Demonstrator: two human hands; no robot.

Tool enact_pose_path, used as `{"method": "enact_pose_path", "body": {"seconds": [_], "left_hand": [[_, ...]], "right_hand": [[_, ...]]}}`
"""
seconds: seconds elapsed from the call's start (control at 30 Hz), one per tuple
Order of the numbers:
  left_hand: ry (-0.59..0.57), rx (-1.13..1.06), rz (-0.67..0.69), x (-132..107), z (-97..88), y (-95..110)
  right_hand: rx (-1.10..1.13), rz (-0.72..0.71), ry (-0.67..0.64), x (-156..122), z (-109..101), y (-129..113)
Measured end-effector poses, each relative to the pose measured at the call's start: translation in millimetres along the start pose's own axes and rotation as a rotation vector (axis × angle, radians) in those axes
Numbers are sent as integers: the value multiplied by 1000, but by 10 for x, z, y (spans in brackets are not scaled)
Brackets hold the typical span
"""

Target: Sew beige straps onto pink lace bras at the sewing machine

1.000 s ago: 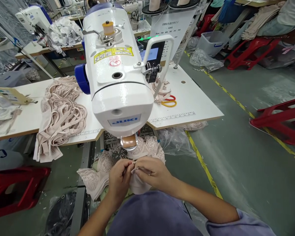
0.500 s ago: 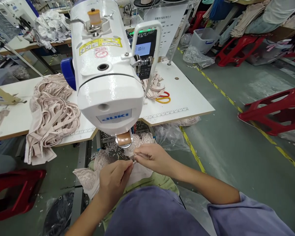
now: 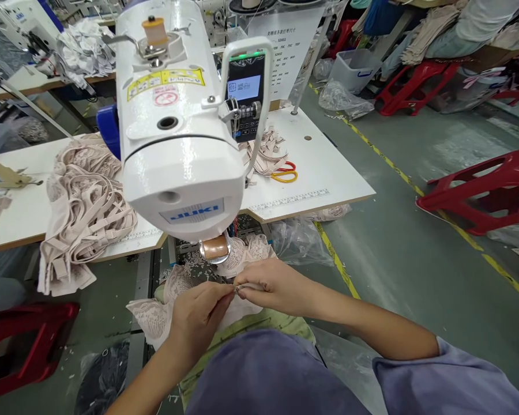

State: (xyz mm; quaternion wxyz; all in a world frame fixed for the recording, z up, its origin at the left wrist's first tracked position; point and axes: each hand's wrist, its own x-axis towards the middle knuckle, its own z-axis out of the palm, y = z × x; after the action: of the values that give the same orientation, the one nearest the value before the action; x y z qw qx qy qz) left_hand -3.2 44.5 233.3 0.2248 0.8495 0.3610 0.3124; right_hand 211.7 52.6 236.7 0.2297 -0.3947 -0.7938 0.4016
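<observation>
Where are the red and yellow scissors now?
In the head view, the scissors lie on the white table right of the sewing machine, beside the beige strips.

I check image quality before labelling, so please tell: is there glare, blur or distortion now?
All in the head view: glints dot the white sewing machine, but its logo is readable; small print on the yellow label is blurred past reading; the red stool at right looks stretched; left hand and right hand have clear outlines.
</observation>
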Motion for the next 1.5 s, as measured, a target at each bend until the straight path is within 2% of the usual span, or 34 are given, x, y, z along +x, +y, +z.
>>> {"method": "enact_pose_path", "body": {"seconds": [0.07,0.17,0.27,0.4,0.5,0.57,0.63,0.7,0.77,0.83,0.9,1.03,1.1,1.23,1.33,1.4,1.5], "left_hand": [[-32,31,-45,20,-3,-14],[-172,112,-102,53,-18,-39],[-267,224,-79,57,-16,-58],[-159,372,-22,38,31,-36],[-133,263,-120,83,49,-9],[-113,164,-241,137,38,-38],[-44,205,-292,174,16,-133],[28,390,-170,172,-11,-285],[62,571,55,135,-41,-456],[62,667,242,92,-73,-604],[48,705,325,69,-104,-706],[15,732,410,111,-144,-774],[4,756,396,152,-141,-736],[-61,802,235,214,-100,-550],[-104,781,153,228,-104,-469],[-140,759,194,229,-151,-520],[-227,760,374,257,-261,-711]], "right_hand": [[-47,-30,-8,-5,-5,-3],[-83,-34,-12,-5,-8,-2],[-65,-13,19,-8,17,8],[-94,-51,185,-12,85,12],[-155,-122,295,74,52,-7],[-148,-104,266,214,-41,-18],[-135,-32,187,398,-159,-20],[-153,40,130,571,-261,-17],[-204,67,96,686,-318,-21],[-247,68,81,736,-334,-38],[-285,69,81,746,-331,-60],[-339,49,82,733,-319,-59],[-349,17,106,695,-285,-11],[-433,-94,333,521,-87,146],[-521,-113,496,403,84,238],[-530,-103,552,382,149,258],[-497,-89,596,409,173,248]]}}
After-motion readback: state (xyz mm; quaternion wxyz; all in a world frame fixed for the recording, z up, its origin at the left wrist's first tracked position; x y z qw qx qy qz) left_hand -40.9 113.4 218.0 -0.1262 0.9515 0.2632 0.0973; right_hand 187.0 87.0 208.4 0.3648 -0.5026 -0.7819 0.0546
